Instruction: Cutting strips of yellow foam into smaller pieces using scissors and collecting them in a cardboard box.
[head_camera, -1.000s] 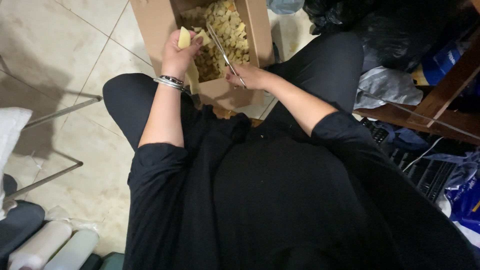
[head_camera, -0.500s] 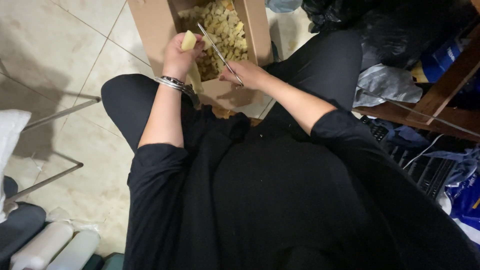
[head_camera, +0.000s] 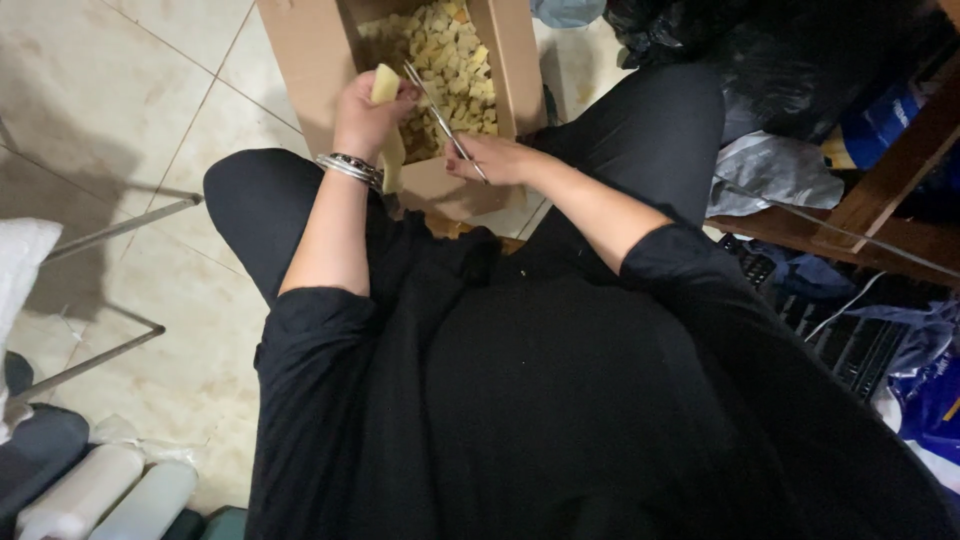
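Foam strip (head_camera: 386, 85) held over cardboard box (head_camera: 310, 50), scissors (head_camera: 440, 115) at its top edge

Left hand (head_camera: 365, 115) clasped the yellow strip upright; right hand (head_camera: 495, 160) gripped the scissors, blades parted narrowly. Cut pieces (head_camera: 450, 50) filled the box. Judged best: keep strip steady above the opening, snip short even bits, fingers well below blades

You hold a pale yellow foam strip (head_camera: 386, 100) upright over the cardboard box (head_camera: 310, 60) — its lower end hangs down. Your scissors (head_camera: 440, 112) lie slanted just beside it — blades apart.
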